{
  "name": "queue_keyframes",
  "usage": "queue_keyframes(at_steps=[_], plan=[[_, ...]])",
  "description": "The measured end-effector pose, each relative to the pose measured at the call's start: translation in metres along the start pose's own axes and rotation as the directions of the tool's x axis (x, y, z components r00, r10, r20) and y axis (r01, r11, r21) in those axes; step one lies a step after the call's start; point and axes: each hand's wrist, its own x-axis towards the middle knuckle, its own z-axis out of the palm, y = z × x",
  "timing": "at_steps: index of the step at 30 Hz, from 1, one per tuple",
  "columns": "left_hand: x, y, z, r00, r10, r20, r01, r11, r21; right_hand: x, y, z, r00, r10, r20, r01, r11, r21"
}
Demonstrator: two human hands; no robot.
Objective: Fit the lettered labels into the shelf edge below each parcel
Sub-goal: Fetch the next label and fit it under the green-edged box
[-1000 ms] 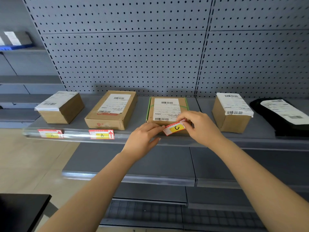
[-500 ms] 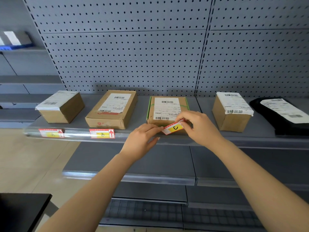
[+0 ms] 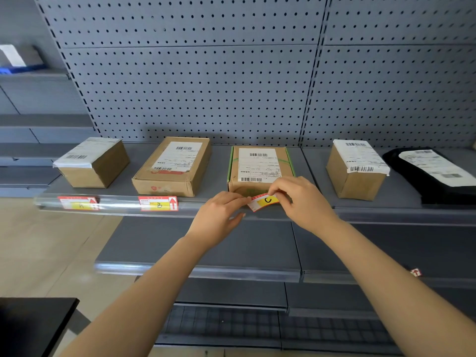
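A red and yellow label marked C point(image 3: 264, 201) is pinched between my left hand point(image 3: 219, 217) and my right hand point(image 3: 301, 202), tilted, just at the clear shelf edge strip point(image 3: 116, 206) below the third parcel point(image 3: 258, 168). Labels A point(image 3: 78, 203) and B point(image 3: 158, 203) sit in the strip under the first parcel point(image 3: 92, 163) and second parcel point(image 3: 172, 167). A fourth box point(image 3: 356, 171) and a black bag parcel point(image 3: 432, 173) lie to the right with no label below them.
A grey pegboard wall point(image 3: 206, 86) backs the shelf. A lower shelf point(image 3: 195, 269) juts out beneath my arms, with a small red label point(image 3: 416, 272) on its edge. A black surface point(image 3: 31, 323) is at the bottom left.
Both hands and the C label have stayed almost in place at the shelf edge; the label has shifted only slightly.
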Motion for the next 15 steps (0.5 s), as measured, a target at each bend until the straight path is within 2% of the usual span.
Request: queue_keyframes(at_steps=[10,15], plan=[[-0.005,-0.002,0.002,0.999,0.041,-0.011,-0.041,0.999,-0.003,0.002,0.004,0.010,0.996,0.082,0.037,-0.083,0.996,0.024],[-0.004,-0.003,0.004,0.999,0.047,-0.006,-0.047,0.999,-0.011,-0.001,0.006,0.020,0.996,0.090,-0.018,-0.091,0.995,-0.043]])
